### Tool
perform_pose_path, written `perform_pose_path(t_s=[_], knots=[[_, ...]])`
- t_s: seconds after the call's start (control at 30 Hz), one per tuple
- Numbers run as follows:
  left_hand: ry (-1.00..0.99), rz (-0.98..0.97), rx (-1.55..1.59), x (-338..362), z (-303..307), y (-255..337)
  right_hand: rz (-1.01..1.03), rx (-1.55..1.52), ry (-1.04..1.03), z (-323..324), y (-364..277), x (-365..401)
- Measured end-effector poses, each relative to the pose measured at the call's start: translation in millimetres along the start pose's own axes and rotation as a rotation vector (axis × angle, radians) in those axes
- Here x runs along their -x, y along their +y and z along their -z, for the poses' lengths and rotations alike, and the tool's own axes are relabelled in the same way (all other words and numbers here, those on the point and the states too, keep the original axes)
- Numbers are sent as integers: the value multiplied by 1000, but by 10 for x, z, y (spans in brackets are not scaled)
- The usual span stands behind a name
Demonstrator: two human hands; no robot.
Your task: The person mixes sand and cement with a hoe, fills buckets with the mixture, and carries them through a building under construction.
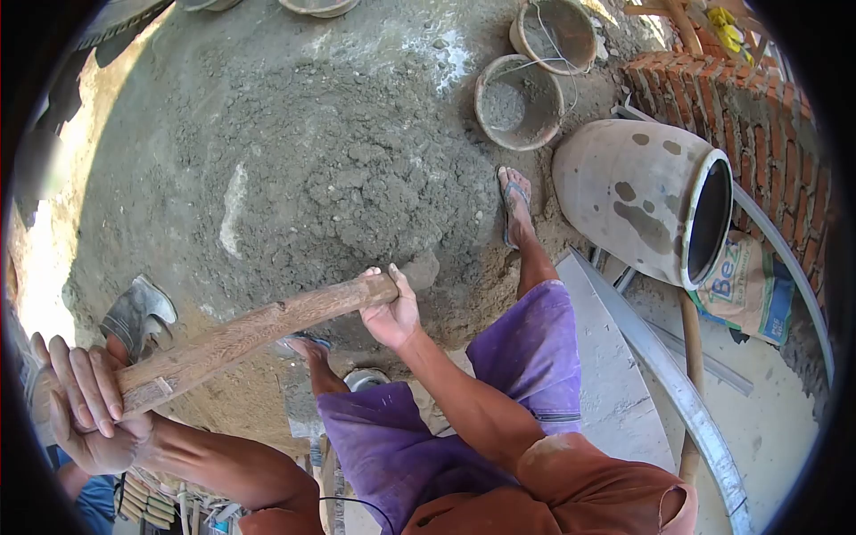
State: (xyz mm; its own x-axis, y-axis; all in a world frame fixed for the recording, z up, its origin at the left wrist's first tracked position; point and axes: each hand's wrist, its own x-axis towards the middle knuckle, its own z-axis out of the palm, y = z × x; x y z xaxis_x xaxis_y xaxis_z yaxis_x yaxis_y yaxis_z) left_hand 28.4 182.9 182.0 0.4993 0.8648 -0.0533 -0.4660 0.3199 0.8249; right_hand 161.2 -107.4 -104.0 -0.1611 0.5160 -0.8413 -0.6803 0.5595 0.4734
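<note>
A long wooden board (259, 332) slants across in front of me, its right end coated in grey mortar. My right hand (392, 310) grips it near that end, fingers and thumb wrapped around the wood. At the other end, my left hand (87, 401) holds the board, with its long fingers laid over the edge. Just beyond the board spreads a heap of wet grey mortar (379, 192), lumpy in the middle and flat around the sides. The mortar-coated end overlaps the near edge of the heap in this view.
Two mortar buckets (520, 105) and a large clay jar (637, 192) lying on its side are at the right. Behind it are a brick wall (758, 134) and a printed sack (744, 283). Metal channel (664, 370) lies near my leg. Another person's boot (135, 314) is at left.
</note>
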Motion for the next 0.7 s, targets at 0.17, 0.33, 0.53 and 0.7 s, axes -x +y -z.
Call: perform_pose_path(t_s=[0.17, 0.33, 0.53, 0.7], knots=[[178, 273, 67, -582, -142, -1436, 338, -48, 136, 516, -463, 495], [291, 372, 62, -302, -668, -2422, 570, -177, 458, 685, -1346, 299], [277, 46, 52, -229, -99, -1284, 391, 84, 245, -440, -818, -554], [453, -275, 143, 1273, 1118, -493, 368, 445, 136, -464, -100, -528]])
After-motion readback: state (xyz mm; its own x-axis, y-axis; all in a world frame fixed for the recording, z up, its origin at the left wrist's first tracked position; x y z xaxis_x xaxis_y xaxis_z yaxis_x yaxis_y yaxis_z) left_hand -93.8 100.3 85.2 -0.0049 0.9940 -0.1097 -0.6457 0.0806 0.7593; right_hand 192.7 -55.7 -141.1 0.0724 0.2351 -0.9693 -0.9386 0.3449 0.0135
